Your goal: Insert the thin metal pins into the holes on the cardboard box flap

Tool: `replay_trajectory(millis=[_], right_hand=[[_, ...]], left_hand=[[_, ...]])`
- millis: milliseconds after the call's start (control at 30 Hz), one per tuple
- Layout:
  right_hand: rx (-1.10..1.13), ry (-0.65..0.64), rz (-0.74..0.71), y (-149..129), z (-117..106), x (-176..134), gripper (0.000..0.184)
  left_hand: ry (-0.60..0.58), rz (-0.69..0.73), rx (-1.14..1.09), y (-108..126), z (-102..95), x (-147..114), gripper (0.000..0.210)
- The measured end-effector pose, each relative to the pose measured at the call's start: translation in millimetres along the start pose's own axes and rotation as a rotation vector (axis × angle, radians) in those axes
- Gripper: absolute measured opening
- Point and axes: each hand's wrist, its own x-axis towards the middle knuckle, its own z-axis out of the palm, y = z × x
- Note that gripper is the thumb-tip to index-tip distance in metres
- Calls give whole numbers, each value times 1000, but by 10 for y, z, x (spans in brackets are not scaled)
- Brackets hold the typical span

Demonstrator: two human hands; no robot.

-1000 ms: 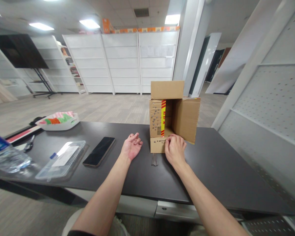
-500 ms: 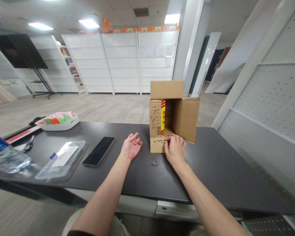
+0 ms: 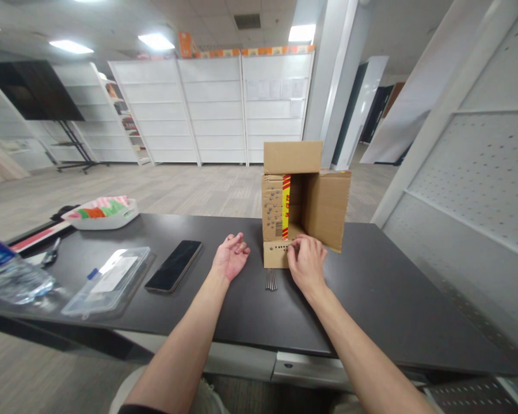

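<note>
Left hand (image 3: 231, 257) lies palm-up and loose on the dark table (image 3: 371, 299), holding nothing, at 9 o'clock of the cardboard box (image 3: 302, 198). Small bundle of nails (image 3: 270, 279) lies between the hands, long axis 12-to-6, at 7 o'clock of the right hand (image 3: 306, 264) and nearer to it. Right fingers pinch narrow at the box's low perforated flap (image 3: 277, 254); can't tell if a nail is held. Phone (image 3: 174, 265) far left. White shelving (image 3: 216, 109) behind.

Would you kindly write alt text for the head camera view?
A person's right hand pinches at the low front flap of an open cardboard box on a dark table; the left hand rests palm-up beside nails and a phone.
</note>
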Motion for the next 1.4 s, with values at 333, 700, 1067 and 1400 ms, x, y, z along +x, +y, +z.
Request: replay_trajectory(millis=[333,700,1067,1400], right_hand=[[90,45,-28,-34,-42,6,7],[170,99,-67,-30,-55,-10,7],[420,9,-66,10,-19,-69,14],[507,-91,-80,-27,-60,-109,17]], left_hand=[[14,-4,4,4,23,-14,24],[4,0,-2,1,11,-4,25],[9,0,3,7,11,-2,25],[7,1,3,3,14,-3,25]])
